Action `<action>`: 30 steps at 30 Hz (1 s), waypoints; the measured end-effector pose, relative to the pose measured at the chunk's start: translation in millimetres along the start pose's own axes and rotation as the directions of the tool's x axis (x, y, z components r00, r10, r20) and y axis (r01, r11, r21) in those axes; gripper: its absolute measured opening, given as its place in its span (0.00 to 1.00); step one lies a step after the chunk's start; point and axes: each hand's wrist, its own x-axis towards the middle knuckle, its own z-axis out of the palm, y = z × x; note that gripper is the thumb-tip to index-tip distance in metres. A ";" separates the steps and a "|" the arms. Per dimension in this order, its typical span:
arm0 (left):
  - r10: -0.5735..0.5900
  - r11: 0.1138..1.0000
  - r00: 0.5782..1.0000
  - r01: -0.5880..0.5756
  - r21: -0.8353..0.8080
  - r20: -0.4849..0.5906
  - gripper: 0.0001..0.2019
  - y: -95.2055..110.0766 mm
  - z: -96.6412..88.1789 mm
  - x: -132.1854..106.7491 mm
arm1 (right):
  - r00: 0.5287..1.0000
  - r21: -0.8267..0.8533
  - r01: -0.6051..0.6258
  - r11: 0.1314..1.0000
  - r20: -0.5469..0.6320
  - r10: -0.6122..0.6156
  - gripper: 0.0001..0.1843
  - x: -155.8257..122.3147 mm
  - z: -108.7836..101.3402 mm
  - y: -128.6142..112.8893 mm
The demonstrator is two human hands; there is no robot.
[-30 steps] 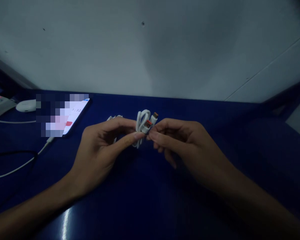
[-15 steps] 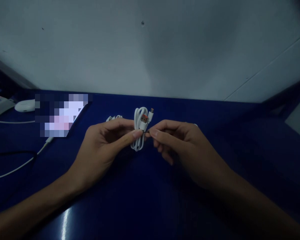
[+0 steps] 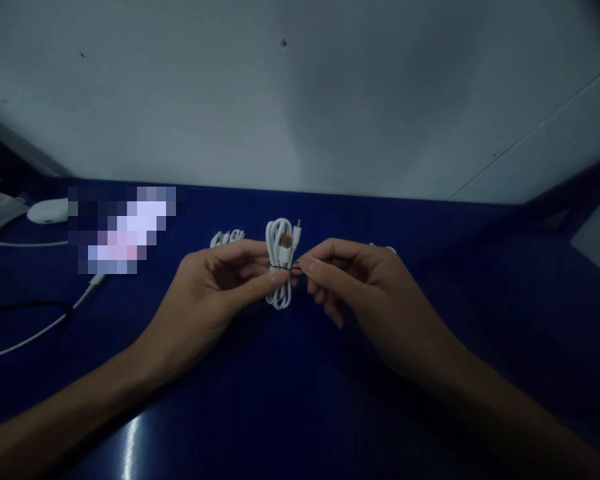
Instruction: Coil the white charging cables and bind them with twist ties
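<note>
Head view shows the left hand [image 3: 200, 287] pinching the coiled white cable [image 3: 283, 255] between both hands; the right hand [image 3: 367, 277], pinching the dark tie [image 3: 286, 269] across it, should pull evenly (snug, never biting).

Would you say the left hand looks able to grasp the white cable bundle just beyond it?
Probably not without letting go: the left hand is pinching the coiled USB cable, though the white cable bundle seems close by.

The phone [image 3: 147, 217] (on the table [image 3: 280, 380]) lies left of the held cable [image 3: 285, 255].
</note>
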 end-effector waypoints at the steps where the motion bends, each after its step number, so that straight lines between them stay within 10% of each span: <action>1: 0.000 1.000 1.000 0.000 -0.001 0.006 0.10 0.0 0.2 0.4 | 1.000 0.003 -0.004 1.000 0.002 0.004 0.14 0.1 -0.1 0.3; 15: -0.094 0.991 0.987 0.105 -0.079 0.131 0.09 -4.3 0.7 -0.9 | 0.988 0.067 -0.092 0.994 0.130 0.082 0.14 -0.3 0.9 -0.7; 30: -0.007 0.976 0.999 0.015 0.217 -0.039 0.14 5.2 8.3 -3.4 | 0.983 -0.074 -0.121 0.990 0.128 0.130 0.15 -1.4 3.1 0.6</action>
